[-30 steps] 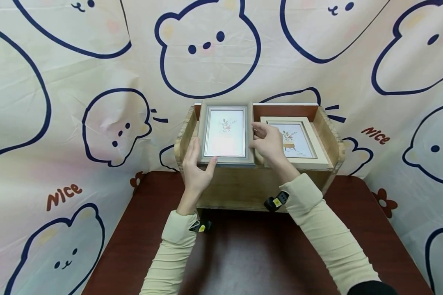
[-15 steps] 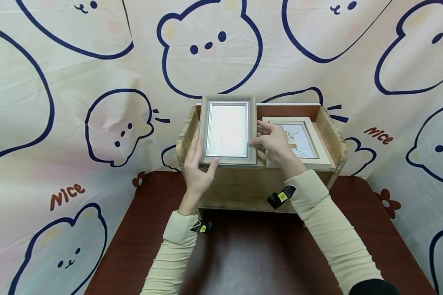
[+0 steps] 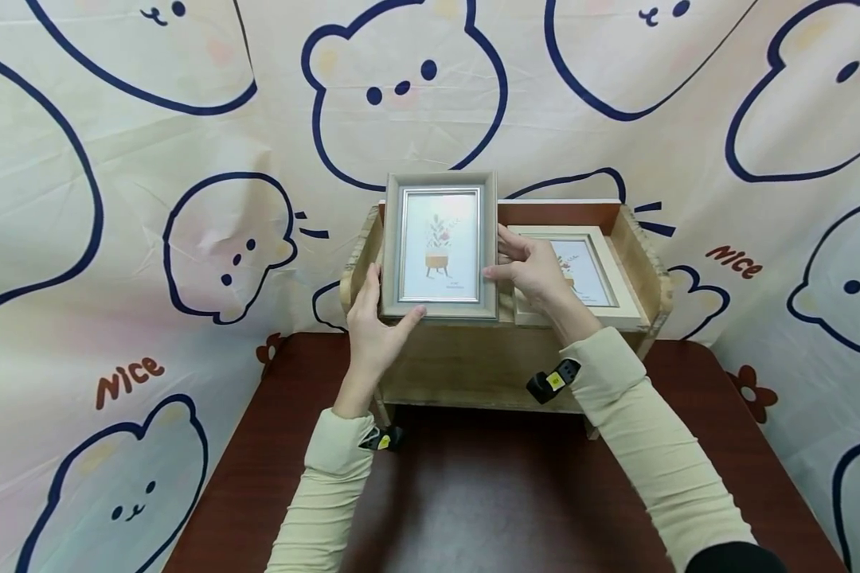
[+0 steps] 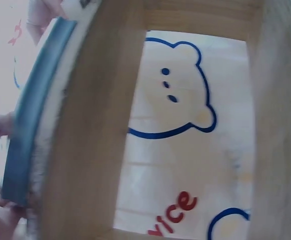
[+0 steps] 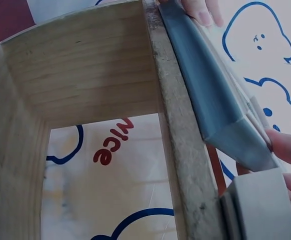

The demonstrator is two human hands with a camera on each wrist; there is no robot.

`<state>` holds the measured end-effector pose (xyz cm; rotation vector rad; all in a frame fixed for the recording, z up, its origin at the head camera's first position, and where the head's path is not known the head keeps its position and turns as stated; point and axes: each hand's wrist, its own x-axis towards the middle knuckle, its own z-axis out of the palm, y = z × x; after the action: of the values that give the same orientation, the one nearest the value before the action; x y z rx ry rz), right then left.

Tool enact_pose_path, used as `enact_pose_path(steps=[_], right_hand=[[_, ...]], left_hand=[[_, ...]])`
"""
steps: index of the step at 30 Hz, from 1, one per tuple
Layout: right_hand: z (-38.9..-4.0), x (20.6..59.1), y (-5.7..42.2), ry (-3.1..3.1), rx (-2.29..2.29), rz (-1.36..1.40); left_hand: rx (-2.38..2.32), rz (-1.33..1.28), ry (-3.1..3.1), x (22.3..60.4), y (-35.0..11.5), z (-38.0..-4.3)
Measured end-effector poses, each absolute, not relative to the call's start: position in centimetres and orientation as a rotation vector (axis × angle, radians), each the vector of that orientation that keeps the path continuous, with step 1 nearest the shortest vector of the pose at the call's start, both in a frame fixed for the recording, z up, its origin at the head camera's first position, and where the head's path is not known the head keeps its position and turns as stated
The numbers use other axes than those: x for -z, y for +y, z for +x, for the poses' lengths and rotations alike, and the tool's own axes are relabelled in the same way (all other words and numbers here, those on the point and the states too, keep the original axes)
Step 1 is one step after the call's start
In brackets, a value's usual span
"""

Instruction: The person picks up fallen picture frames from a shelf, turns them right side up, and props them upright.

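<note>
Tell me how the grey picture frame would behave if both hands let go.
Propped steeply on the wooden shelf, the grey picture frame likely tips. It looks rigid; the left hand and right hand steady its edges. Its glossy front seems fragile.

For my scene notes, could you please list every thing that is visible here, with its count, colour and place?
grey picture frame: 1, grey-silver with a plant print, stood up on the left part of the shelf top, held by both hands
cream picture frame: 1, cream-white with a plant print, on the right part of the shelf top
wooden shelf: 1, light wood, at the back of the table
table: 1, dark red-brown, under the shelf
bear-print cloth: 1, cream with navy bears, behind and beside the table
left hand: 1, grips the grey frame's lower left corner
right hand: 1, pinches the grey frame's right edge
</note>
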<state>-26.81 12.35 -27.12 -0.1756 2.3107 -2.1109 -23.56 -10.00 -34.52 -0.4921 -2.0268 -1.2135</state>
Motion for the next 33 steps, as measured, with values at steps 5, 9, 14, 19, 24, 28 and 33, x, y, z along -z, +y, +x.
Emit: enact_pose_path(steps=[5,9,14,19,24,28,33], right_hand=[[-26.7,27.1,12.2,2.320,2.152,-0.240],[-26.6,27.1,12.2,2.317,2.170,-0.279],[-26.6,27.1,12.2,2.331,2.182,-0.338],[-26.6,27.0,12.2,2.386,2.177,-0.380],[-26.7,26.9,12.3,2.509,2.094,-0.428],[-26.8,26.4,12.8,2.659,1.975,-0.521],[-27.1,24.8,13.1,2.779,1.890,-0.651]], left_hand=[[1.250,-0.403,-2.303,32.8,-10.8,-23.0],[1.242,-0.410,-2.413,32.0,-11.1,-23.1],[1.216,-0.433,-2.422,31.7,-11.2,-23.3],[1.172,-0.443,-2.391,31.9,-11.2,-23.9],[1.170,-0.465,-2.351,32.4,-11.2,-24.6],[1.171,-0.492,-2.300,32.8,-11.1,-25.1],[1.157,-0.524,-2.237,33.2,-10.9,-25.6]])
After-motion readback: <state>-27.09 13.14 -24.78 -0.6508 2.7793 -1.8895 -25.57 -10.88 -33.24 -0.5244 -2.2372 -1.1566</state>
